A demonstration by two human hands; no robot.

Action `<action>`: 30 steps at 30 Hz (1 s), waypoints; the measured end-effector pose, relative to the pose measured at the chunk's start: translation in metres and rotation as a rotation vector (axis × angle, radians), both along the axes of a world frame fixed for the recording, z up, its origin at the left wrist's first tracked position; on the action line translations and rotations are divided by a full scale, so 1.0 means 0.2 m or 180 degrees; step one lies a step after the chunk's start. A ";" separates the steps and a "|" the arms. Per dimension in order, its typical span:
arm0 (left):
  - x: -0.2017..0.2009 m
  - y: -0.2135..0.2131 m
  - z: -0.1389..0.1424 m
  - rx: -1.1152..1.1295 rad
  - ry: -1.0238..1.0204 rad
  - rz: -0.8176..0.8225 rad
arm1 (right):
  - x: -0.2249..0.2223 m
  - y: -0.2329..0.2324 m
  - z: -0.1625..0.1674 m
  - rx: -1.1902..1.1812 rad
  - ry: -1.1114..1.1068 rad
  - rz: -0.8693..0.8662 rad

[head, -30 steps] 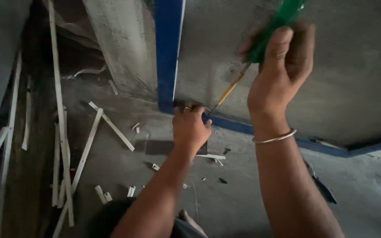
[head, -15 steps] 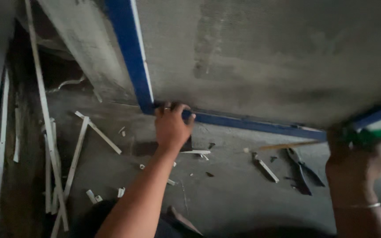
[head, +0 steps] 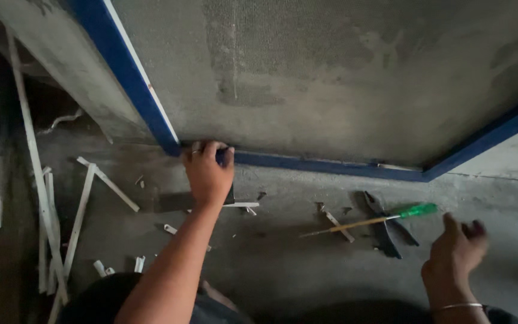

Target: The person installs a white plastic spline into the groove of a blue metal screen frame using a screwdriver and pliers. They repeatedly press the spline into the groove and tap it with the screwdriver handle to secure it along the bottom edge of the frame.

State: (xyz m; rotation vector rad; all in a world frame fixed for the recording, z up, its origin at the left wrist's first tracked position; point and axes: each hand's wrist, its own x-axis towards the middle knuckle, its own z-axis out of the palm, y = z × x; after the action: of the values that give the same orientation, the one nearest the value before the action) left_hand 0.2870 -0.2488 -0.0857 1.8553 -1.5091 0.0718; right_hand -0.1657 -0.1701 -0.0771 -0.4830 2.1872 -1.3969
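Note:
My left hand point(head: 208, 173) grips the bottom rail of a blue frame point(head: 307, 163) near its lower left corner, fingers curled over the edge. The frame holds a grey mesh screen point(head: 343, 78) that stands on the concrete floor. My right hand point(head: 455, 255), with a bangle on the wrist, hovers empty with fingers loosely apart just right of a green-handled screwdriver point(head: 370, 221). The screwdriver lies on the floor across dark pliers point(head: 385, 231).
Several white plastic strips point(head: 49, 198) lie scattered at the left, some long and leaning. Small white offcuts point(head: 238, 206) sit near my left hand. The blue frame's left rail point(head: 127, 78) runs up to the top left. The floor is bare concrete.
My right hand came down from the frame with the screwdriver, laid it on the floor over the pliers and let go. My left hand stayed on the frame's bottom rail.

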 end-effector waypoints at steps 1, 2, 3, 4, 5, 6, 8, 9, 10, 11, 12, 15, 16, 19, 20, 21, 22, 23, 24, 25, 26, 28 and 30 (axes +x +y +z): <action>-0.01 0.00 0.00 -0.0062 0.0002 0.0023 | 0.00 -0.01 -0.01 -0.0369 0.0455 0.0136; -0.01 0.00 0.00 -0.0133 -0.0004 0.0045 | 0.00 -0.02 -0.02 -0.0496 0.0467 0.0226; -0.01 0.01 0.00 -0.0154 -0.0026 -0.0013 | 0.01 -0.03 -0.02 -0.0628 0.0482 0.0318; -0.01 0.01 0.00 -0.0170 -0.0041 -0.0071 | 0.02 -0.03 -0.02 -0.0757 0.0501 0.0412; -0.01 0.01 0.01 -0.0189 -0.0058 -0.0125 | 0.04 -0.04 -0.02 -0.0744 0.0389 0.0584; -0.01 0.01 0.01 -0.0179 -0.0015 -0.0149 | 0.06 -0.05 -0.01 -0.0729 0.0280 0.0758; -0.01 0.02 0.01 -0.0171 0.0082 -0.0194 | 0.12 -0.06 0.00 -0.0671 0.0196 0.1079; -0.01 0.02 0.01 -0.0219 0.0079 -0.0190 | 0.14 -0.06 0.02 -0.0627 0.0215 0.1218; -0.01 0.01 0.00 -0.0267 0.0076 -0.0192 | 0.17 -0.06 0.03 -0.0583 0.0233 0.1351; 0.00 0.02 0.00 -0.0311 0.0068 -0.0199 | 0.19 -0.05 0.04 -0.0604 0.0276 0.1470; 0.00 0.01 -0.01 -0.0235 0.0076 -0.0164 | 0.21 -0.04 0.05 -0.0622 0.0319 0.1586; 0.00 0.01 -0.02 -0.0046 0.0139 -0.0082 | 0.25 -0.02 0.08 -0.0530 0.0405 0.1901; 0.00 0.00 -0.02 -0.0003 0.0186 -0.0051 | 0.26 -0.02 0.08 -0.0476 0.0432 0.2000; -0.02 0.00 -0.02 0.0145 0.0230 0.0085 | 0.27 -0.02 0.08 -0.0330 0.0366 0.1872; -0.02 0.00 -0.02 0.0197 0.0228 0.0130 | 0.27 -0.02 0.07 -0.0408 0.0336 0.1867; -0.03 0.00 -0.02 0.0069 0.0126 0.0091 | 0.27 -0.02 0.07 -0.0482 0.0312 0.1858; -0.03 0.01 -0.02 -0.0060 0.0026 0.0055 | 0.26 -0.02 0.06 -0.0556 0.0287 0.1853; -0.03 0.01 -0.02 -0.0197 -0.0081 0.0019 | 0.26 -0.02 0.06 -0.0468 0.0233 0.1846; -0.04 0.01 -0.02 -0.0116 -0.0077 0.0044 | 0.25 -0.03 0.05 -0.0381 0.0182 0.1839; -0.04 0.01 -0.02 -0.0038 -0.0072 0.0068 | 0.25 -0.03 0.05 -0.0296 0.0133 0.1831; -0.03 0.00 -0.02 0.0039 -0.0069 0.0089 | 0.24 -0.03 0.05 -0.0303 0.0264 0.1856; -0.02 -0.01 -0.03 -0.0044 -0.0082 0.0000 | 0.23 -0.02 0.06 -0.0307 0.0529 0.1911; 0.00 -0.02 -0.04 -0.0129 0.0014 0.0006 | 0.22 -0.02 0.06 -0.0393 0.0410 0.1787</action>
State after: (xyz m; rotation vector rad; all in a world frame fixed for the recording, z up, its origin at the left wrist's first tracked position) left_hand 0.2860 -0.2520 -0.0942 1.8238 -1.4923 0.0986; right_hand -0.1209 -0.1750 -0.0653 -1.1561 1.8513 -1.2088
